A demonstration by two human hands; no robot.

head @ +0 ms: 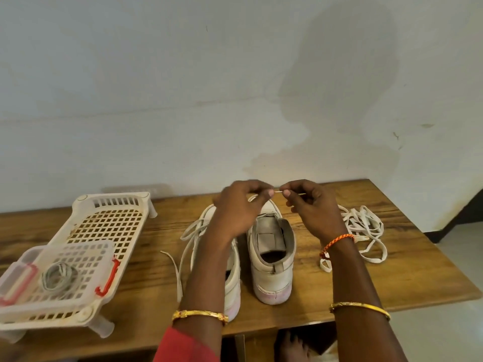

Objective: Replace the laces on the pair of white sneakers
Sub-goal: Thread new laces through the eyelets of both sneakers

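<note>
Two sneakers (pixel 271 257) stand side by side on the table (pixel 392 278) below the fingers (pixel 264 195); a basket (pixel 104 231) lies to their left, loose laces (pixel 363 231) to their right

Nothing readable showed anywhere in this view. The right sneaker (pixel 271 259) carried a pale patch on its tongue, but no letters or numbers could be made out on it. The left sneaker (pixel 231 278) showed no brand mark. The plastic rack (pixel 109 226) at the left and the clear lidded box (pixel 65 273) on it bore no label that could be read.
</note>
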